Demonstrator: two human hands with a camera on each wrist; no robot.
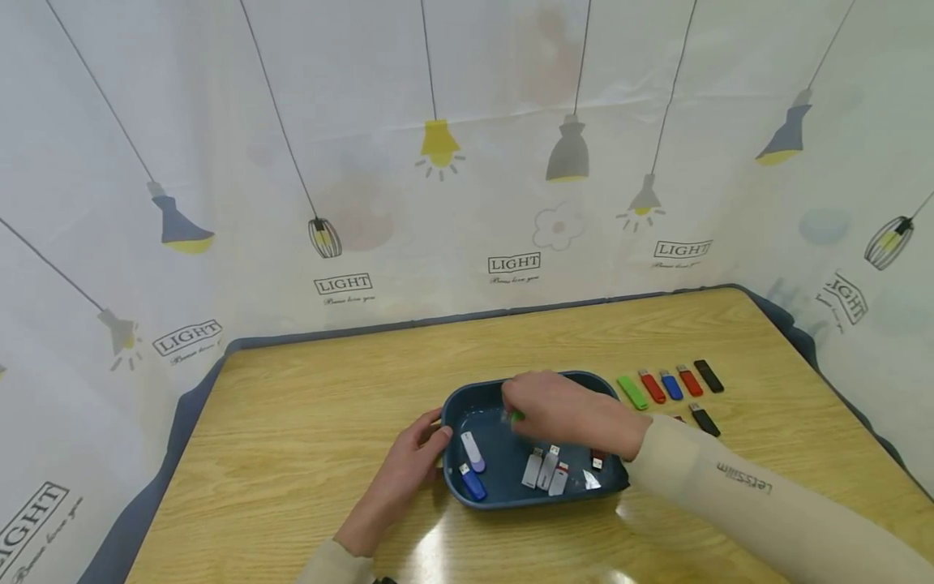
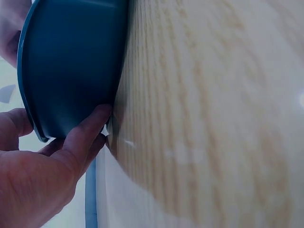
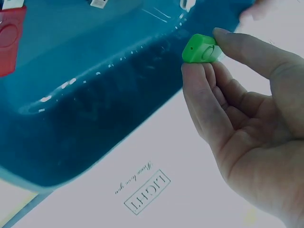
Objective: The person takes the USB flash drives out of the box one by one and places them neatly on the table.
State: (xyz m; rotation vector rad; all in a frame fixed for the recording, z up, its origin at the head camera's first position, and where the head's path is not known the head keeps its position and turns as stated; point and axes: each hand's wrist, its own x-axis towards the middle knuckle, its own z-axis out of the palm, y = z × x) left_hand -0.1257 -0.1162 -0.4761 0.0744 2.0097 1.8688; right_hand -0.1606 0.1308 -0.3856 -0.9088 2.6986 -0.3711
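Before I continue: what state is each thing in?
Right fingers, pinching green USB stick
Left fingers, gripping tray
Tray, upright, uncovered
Grey sticks, connectors exposed
Tray's blue stick, connector exposed
Tray's red stick, connector exposed
Purple-white stick, lying flat
Table sticks, some connectors exposed

Downward head view, wrist views near tray (image 1: 503, 470)

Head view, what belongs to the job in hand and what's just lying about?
Likely part of the job:
green stick, pinched by the right hand
blue tray, held by the left hand
USB sticks inside it
more sticks beside it

Just surroundings:
wooden table
lamp-print backdrop
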